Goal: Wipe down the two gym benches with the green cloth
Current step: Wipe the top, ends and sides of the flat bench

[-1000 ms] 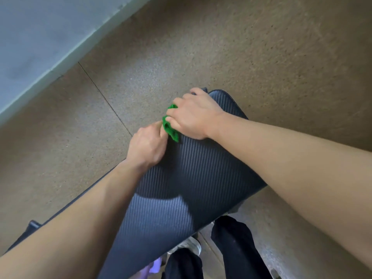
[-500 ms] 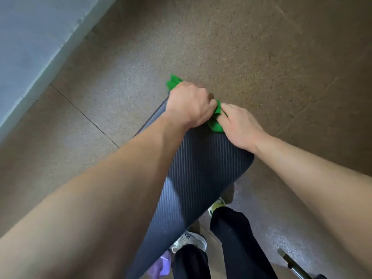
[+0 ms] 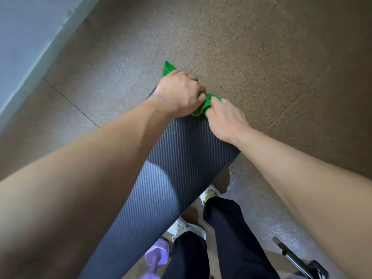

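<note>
A dark ribbed gym bench pad (image 3: 187, 156) runs from the lower left up to the middle of the view. At its far end lies the green cloth (image 3: 203, 106), bunched between both hands; one corner of it sticks up behind my left hand. My left hand (image 3: 179, 93) is closed over the cloth at the pad's far edge. My right hand (image 3: 225, 119) pinches the cloth's right side with its fingertips. Only one bench is in view.
Speckled brown rubber floor (image 3: 251, 47) surrounds the bench, with a pale wall (image 3: 30, 27) at the upper left. A purple dumbbell (image 3: 157, 258) lies on the floor by my feet in white shoes (image 3: 187, 228). A metal bar (image 3: 291, 258) is at the lower right.
My hands swapped sides around the cloth and moved to the bench's far end; in the last half second they stayed there, and my right fingers took a closer pinch on the cloth.
</note>
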Tool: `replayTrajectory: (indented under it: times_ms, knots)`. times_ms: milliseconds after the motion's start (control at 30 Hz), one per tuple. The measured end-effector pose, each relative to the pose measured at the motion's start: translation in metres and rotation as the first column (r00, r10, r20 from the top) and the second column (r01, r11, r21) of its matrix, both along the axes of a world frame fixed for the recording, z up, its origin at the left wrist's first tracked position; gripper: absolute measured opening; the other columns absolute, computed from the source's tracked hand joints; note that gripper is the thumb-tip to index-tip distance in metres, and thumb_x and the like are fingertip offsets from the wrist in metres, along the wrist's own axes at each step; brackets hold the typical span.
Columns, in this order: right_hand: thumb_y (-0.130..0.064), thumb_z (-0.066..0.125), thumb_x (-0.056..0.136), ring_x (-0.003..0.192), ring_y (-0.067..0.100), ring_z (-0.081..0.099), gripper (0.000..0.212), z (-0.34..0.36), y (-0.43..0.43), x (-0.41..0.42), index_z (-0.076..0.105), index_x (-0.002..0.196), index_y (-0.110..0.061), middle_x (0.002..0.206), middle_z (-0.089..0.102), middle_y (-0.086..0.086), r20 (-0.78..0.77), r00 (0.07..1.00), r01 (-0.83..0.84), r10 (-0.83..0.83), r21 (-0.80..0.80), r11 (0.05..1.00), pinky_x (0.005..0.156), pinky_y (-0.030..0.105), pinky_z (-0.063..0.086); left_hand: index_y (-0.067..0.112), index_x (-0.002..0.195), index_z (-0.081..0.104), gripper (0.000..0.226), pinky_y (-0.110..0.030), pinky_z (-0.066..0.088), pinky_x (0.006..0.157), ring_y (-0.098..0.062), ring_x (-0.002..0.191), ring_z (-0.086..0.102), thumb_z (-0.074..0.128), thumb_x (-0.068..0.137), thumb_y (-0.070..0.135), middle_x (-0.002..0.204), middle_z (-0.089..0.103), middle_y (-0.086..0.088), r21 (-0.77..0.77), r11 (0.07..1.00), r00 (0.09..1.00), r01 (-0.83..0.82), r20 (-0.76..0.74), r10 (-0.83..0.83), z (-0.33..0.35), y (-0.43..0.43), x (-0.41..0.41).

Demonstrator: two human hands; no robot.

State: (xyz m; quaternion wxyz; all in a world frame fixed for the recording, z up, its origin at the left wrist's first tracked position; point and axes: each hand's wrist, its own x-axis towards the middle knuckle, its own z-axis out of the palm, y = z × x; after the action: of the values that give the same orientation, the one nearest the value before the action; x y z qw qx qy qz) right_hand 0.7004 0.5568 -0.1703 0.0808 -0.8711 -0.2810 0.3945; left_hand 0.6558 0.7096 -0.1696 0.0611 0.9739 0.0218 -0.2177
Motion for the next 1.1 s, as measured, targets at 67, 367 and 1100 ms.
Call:
replayTrajectory:
  times_ms: [67,367,1100]
  knots:
    - [-0.031,0.032,0.102,0.114,0.042,0.053,0.025,0.002,-0.015,-0.003,0.047,0.113,-0.015,0.122,0.051,0.019,0.033,0.999,-0.015,0.015,-0.002,1.000,0.088,0.044,0.040,0.018,0.103,0.068,0.052,-0.039,0.036,0.098,-0.034,0.107,0.059,0.026,0.088,0.043,0.109,0.068,-0.010,0.030,0.999,0.999,-0.033,-0.007,0.033,0.006,-0.023,-0.003]
    - [-0.024,0.042,0.102,0.118,0.045,0.055,0.034,0.021,-0.121,-0.028,0.052,0.133,-0.013,0.127,0.060,0.026,-0.050,0.981,0.186,-0.189,-0.063,0.981,0.090,0.043,0.043,0.016,0.103,0.069,0.031,-0.037,0.039,0.093,-0.028,0.104,0.060,0.042,0.094,0.028,0.109,0.067,-0.005,-0.036,0.999,0.997,0.001,0.075,0.001,0.014,-0.150,-0.016]
    - [-0.046,0.057,0.089,0.145,0.050,0.021,0.074,-0.030,-0.116,0.011,0.031,0.150,-0.014,0.157,0.024,0.029,0.710,0.222,-0.972,0.668,0.106,0.209,0.116,0.062,0.022,0.025,0.149,0.036,0.063,-0.043,0.056,0.062,-0.028,0.097,0.062,0.048,0.092,0.050,0.146,0.043,-0.008,-0.239,0.502,0.356,-0.831,0.465,0.811,-0.009,-0.226,-0.136]
